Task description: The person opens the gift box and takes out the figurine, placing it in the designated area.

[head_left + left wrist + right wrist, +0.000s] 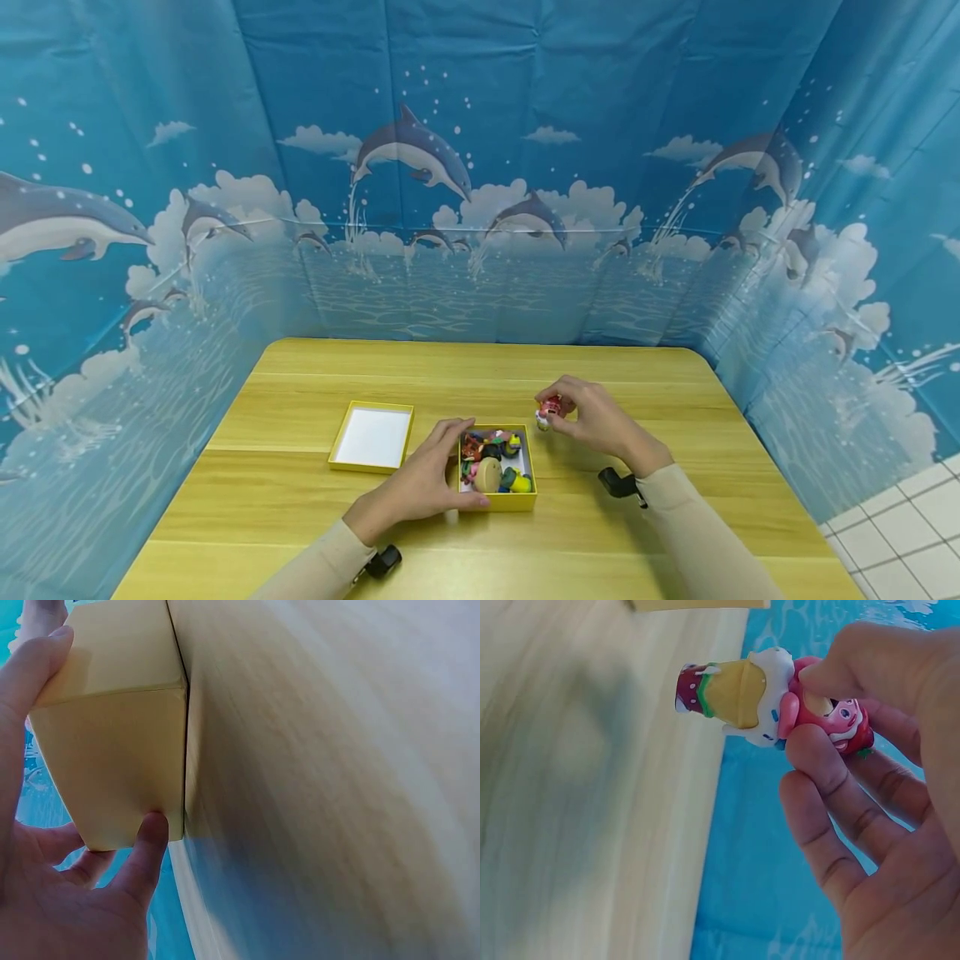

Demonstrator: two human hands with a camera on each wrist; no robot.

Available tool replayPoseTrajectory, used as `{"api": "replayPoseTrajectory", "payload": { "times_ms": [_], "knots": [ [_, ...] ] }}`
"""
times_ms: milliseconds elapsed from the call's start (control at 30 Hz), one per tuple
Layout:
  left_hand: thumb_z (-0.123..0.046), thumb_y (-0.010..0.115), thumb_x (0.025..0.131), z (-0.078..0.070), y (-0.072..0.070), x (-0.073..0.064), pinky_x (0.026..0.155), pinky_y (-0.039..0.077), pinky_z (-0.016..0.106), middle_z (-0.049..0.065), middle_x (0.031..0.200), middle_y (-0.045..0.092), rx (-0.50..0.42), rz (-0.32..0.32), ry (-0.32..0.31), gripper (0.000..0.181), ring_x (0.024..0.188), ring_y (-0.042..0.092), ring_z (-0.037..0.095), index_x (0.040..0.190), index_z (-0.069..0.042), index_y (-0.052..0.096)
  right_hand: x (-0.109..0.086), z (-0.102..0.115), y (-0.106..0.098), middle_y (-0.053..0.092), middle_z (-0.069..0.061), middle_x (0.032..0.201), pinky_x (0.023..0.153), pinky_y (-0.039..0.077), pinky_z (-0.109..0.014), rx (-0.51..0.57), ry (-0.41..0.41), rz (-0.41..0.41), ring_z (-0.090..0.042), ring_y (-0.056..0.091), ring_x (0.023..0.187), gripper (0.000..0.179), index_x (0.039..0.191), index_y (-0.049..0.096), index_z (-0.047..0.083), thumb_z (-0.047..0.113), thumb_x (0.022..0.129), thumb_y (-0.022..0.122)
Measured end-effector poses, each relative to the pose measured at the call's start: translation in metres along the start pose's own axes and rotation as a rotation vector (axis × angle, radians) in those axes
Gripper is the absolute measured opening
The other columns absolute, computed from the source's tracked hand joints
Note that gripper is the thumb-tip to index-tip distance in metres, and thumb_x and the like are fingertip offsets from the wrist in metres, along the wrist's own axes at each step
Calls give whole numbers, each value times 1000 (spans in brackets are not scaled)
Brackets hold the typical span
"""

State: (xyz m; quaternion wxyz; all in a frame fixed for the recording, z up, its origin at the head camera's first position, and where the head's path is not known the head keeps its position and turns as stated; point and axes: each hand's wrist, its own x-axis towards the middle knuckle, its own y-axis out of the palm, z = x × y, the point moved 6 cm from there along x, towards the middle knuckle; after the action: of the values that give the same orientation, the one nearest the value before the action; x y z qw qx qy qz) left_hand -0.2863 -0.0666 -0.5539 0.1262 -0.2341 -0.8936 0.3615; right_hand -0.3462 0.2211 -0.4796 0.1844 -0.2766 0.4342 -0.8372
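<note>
My left hand [422, 483] grips the left side of an open yellow box [513, 502], thumb at the near wall and fingers at the far corner. In the left wrist view the box's plain outer walls [112, 761] stand on the table. Several small colourful toy figures [489, 475] lie inside it. To the right of the box, my right hand [600, 421] pinches a toy figurine [742, 694] between thumb and fingers, above the table. This figurine has a pink-red character on top, white frosting shapes, a yellow cone-like middle and a dark red base.
Left of the box lies a yellow-edged lid [372, 435], its white inside facing up. The wooden table [285, 400] has rounded far corners. A blue dolphin-print curtain [480, 292] hangs behind and around it. White tiles [907, 525] show at lower right.
</note>
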Motion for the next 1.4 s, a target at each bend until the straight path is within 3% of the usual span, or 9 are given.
{"api": "replayPoseTrajectory", "payload": {
  "times_ms": [400,600,1100,1400],
  "knots": [
    [-75,92,91,-2,-2,-1,130,53,65,6,187,35,-10,6,-4,127,165,54,39,187,-24,27,0,-19,18,83,-5,120,83,66,-31,-13,39,28,-7,71,94,25,131,83,4,4,106,85],
    [-75,92,90,-2,-1,0,130,53,65,5,187,35,-7,6,-2,128,164,55,39,187,-24,26,-1,-23,22,83,-4,121,83,67,-31,-21,36,30,-8,72,95,25,131,83,5,5,106,85],
    [-77,91,91,0,-1,0,129,54,65,4,188,35,12,6,2,128,163,56,39,187,-24,26,-3,-25,22,78,-6,131,76,57,-26,6,75,79,-3,63,90,36,140,80,7,2,105,85],
    [-77,91,91,-1,-1,0,129,54,65,5,188,34,8,10,-2,128,163,56,40,187,-24,26,-5,-20,15,72,-11,137,73,55,-24,3,48,37,-9,61,85,38,139,81,7,0,103,86]
  ]
}}
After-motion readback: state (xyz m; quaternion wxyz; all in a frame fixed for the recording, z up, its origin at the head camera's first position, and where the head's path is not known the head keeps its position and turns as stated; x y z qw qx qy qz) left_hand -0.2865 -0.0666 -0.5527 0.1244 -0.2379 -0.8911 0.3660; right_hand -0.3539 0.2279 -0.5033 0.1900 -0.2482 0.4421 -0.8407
